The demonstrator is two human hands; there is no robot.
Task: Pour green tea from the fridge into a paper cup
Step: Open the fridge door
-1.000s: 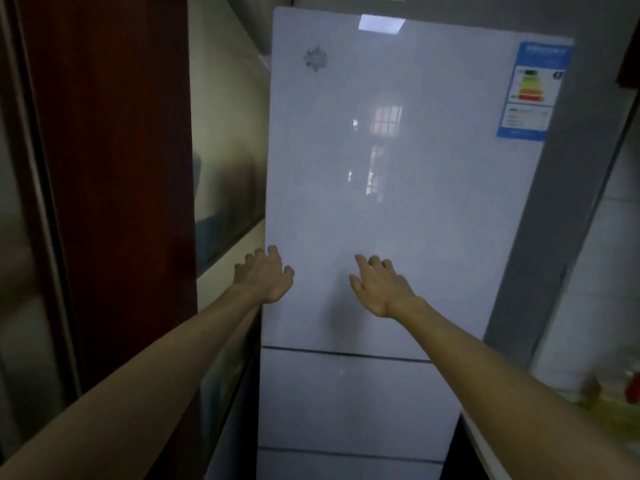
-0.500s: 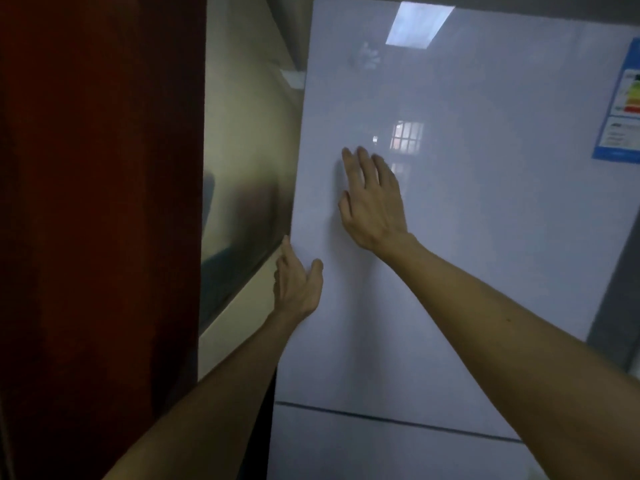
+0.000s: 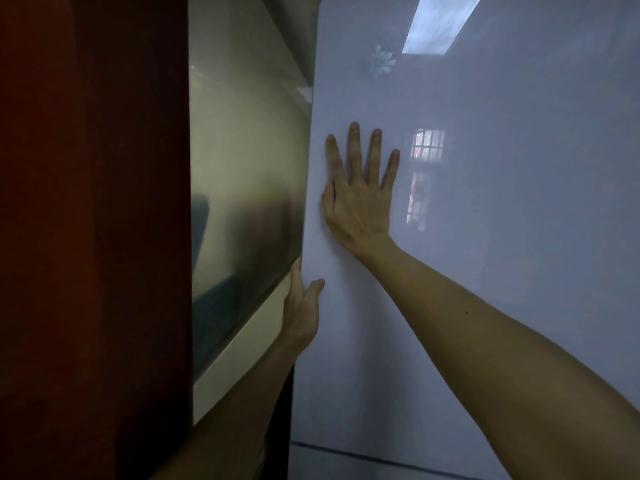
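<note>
The left hand [image 3: 301,313] has its grip on the left edge of the fridge door [image 3: 502,271]. Its thumb [image 3: 315,287] lies on the front face and its fingers go round behind the edge, mostly hidden. Above it and a little to the right, the right hand [image 3: 360,206] lies flat on the door with straight, spread fingers [image 3: 354,150], holding nothing.

Just left of the gripped edge is the fridge's shiny grey side [image 3: 242,168], and left of that a dark red panel [image 3: 93,237] stands near the camera and fills that side of the view.

The door is pale, glossy and upright, filling the right half of the view. It carries a faint snowflake mark [image 3: 381,64] near the top and reflects a ceiling light [image 3: 440,26] and a barred window [image 3: 427,150]. A dark seam [image 3: 381,460] runs below it, above a lower door [image 3: 346,471].
</note>
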